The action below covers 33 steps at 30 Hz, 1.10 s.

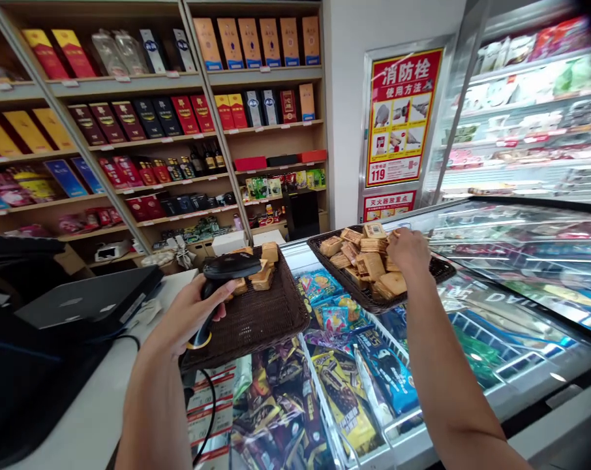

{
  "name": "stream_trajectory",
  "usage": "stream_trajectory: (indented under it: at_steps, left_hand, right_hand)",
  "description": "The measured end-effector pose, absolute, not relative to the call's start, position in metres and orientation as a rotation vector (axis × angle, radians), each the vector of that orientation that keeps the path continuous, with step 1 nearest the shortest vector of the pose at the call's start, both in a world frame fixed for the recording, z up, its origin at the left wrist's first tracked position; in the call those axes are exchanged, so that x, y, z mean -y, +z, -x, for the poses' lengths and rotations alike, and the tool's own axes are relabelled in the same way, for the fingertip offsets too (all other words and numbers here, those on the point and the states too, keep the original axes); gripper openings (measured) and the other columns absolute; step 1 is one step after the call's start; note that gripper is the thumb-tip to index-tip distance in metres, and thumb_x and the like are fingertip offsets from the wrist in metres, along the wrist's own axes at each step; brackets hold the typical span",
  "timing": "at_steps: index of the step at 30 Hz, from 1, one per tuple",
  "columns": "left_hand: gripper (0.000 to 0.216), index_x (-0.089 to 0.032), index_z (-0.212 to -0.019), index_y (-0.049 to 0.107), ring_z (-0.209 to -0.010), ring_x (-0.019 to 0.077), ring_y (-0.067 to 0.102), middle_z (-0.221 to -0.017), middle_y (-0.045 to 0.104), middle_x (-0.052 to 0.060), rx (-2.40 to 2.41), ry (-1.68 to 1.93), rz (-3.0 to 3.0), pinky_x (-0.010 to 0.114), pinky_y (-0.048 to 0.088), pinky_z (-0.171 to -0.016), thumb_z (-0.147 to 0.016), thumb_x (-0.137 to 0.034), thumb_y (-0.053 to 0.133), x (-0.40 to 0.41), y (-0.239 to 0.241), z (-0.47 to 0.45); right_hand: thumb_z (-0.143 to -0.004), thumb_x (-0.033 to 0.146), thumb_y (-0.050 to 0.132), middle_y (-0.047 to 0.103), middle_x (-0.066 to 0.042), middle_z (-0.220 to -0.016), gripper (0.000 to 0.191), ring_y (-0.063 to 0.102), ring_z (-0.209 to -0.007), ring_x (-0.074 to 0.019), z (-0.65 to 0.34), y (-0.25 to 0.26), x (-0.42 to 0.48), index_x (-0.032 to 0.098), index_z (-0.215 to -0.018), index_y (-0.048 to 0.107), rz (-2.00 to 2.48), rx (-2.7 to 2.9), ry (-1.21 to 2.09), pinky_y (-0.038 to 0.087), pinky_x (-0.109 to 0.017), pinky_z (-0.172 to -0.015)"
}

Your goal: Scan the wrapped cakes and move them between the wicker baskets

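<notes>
My left hand (pixel 190 316) is closed round the handle of a black barcode scanner (pixel 226 271), whose head points over a dark wicker basket (pixel 256 320) holding a few tan wrapped snack packets (pixel 265 271). My right hand (pixel 409 251) reaches into a second wicker basket (pixel 368 299) piled with several similar tan snack packets (pixel 366 260); its fingers curl down among them, and what they grip is hidden. Both baskets rest on the glass top of a chest freezer (pixel 496 313).
The freezer holds ice cream packs (pixel 344 391) under sliding glass. A white counter (pixel 80 418) with a dark till terminal (pixel 80 303) stands at left. Wooden shelves of boxed liquor (pixel 143 117) fill the back wall. A red fire-hydrant poster (pixel 402 117) and an open chiller (pixel 530 104) are at right.
</notes>
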<state>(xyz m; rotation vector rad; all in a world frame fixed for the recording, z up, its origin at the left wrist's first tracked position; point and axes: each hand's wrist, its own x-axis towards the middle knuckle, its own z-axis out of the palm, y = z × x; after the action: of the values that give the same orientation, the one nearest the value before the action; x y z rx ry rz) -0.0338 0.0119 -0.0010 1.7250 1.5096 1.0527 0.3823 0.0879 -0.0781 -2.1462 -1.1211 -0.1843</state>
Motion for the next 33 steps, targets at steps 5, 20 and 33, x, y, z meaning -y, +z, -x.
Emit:
stream_trajectory:
  at_steps: [5, 20, 33]
  left_hand:
    - [0.051, -0.021, -0.075, 0.053, -0.052, 0.0150, 0.056, -0.053, 0.059, -0.003, -1.662, 1.109, -1.711, 0.023, 0.040, -0.052, -0.070, -0.068, 0.072, -0.018, -0.003, 0.061]
    - [0.050, -0.021, -0.076, 0.052, -0.053, 0.0160, 0.057, -0.054, 0.057, -0.003, -1.677, 1.228, -1.603, 0.026, 0.042, -0.053, -0.073, -0.068, 0.069, -0.009, 0.001, 0.077]
    - [0.045, -0.021, -0.077, 0.052, -0.050, 0.0131, 0.054, -0.054, 0.056, -0.005, -1.556, 1.233, -1.659, 0.023, 0.040, -0.049, -0.074, -0.061, 0.072, -0.008, 0.001, 0.054]
  right_hand:
    - [-0.097, 0.027, 0.044, 0.062, -0.020, -0.125, 0.038, 0.057, -0.118, -0.0329, -0.305, -0.070, -0.095, 0.014, -0.127, 0.062, 1.860, 1.531, -0.120, 0.044, -0.045, -0.099]
    - [-0.079, 0.047, 0.074, 0.049, -0.032, -0.141, 0.086, 0.049, -0.132, -0.0406, -0.065, -0.107, -0.190, 0.007, -0.143, 0.033, 1.869, 1.743, 0.526, 0.043, -0.049, -0.101]
    - [-0.078, 0.034, 0.066, 0.062, -0.015, -0.125, 0.063, 0.055, -0.120, -0.0315, -0.139, -0.095, -0.131, 0.016, -0.134, 0.043, 1.418, 1.830, 0.191, 0.046, -0.040, -0.096]
